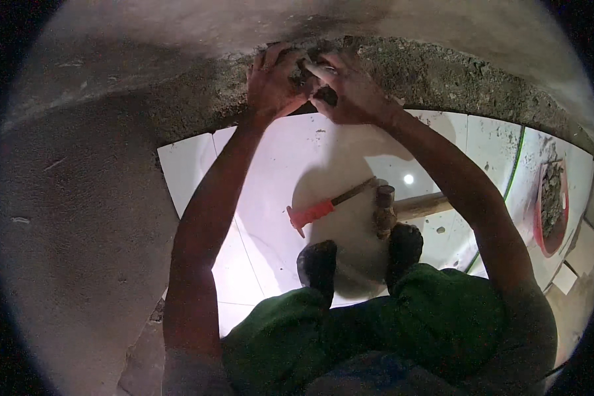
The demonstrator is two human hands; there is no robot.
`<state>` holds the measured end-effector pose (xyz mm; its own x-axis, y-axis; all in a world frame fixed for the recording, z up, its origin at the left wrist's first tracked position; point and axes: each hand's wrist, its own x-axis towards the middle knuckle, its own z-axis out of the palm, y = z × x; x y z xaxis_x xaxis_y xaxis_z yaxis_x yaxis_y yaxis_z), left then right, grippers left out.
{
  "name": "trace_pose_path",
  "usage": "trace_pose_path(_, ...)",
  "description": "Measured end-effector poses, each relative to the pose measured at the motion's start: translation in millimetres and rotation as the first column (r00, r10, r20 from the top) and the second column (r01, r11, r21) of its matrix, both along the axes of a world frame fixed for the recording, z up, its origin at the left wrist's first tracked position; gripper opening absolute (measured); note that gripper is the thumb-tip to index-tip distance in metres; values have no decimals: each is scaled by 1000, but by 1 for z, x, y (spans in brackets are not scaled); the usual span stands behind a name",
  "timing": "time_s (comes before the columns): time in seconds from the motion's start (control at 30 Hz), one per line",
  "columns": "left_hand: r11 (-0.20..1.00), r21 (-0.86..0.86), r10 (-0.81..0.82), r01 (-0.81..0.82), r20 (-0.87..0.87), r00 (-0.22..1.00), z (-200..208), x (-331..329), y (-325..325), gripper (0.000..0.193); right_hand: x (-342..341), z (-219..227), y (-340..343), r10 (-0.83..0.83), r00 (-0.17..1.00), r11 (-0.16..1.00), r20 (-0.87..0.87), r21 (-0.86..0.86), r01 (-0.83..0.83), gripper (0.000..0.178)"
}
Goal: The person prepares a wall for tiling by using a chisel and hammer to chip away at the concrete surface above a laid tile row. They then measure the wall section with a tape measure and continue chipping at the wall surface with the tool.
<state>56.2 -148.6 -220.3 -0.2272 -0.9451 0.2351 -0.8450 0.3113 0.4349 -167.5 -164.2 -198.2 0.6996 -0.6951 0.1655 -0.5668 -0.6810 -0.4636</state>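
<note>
My left hand [275, 84] and my right hand [353, 89] meet at the bottom of the wall, over a rough strip of exposed mortar [422, 72]. Between the two hands are dark grey, crumbly lumps of mortar [325, 96]. The fingers of my left hand curl around some of this rubble. My right hand is closed beside it, thumb and fingers drawn together on the lumps. Shadow and the hands themselves hide part of what they grip.
White floor tiles [264, 191] carry a chisel with a red hand guard [313, 212] and a hammer with a wooden handle [421, 206], close to my feet. At right stands a red basin [541, 228] holding grey rubble. A green line [516, 158] crosses the tiles.
</note>
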Motion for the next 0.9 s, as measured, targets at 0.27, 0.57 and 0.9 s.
trace_pose_path(0.27, 1000, -6, -21, 21, 30, 999, -6, 8, -8, 72, 4, -24, -21, 68, 996, 992, -59, -98, -73, 73)
trace_pose_path(0.57, 949, 245, 201, -196, 3, 980, 3, 23, 13, 53, -17, -35, -32, -115, 964, 942, -238, 281, 182, 44)
trace_pose_path(0.9, 892, 348, 448, -287, -762, 468, -20, 59, 11, 30, 23, -4, -37, -126, 952, 955, -277, 227, 193, 57)
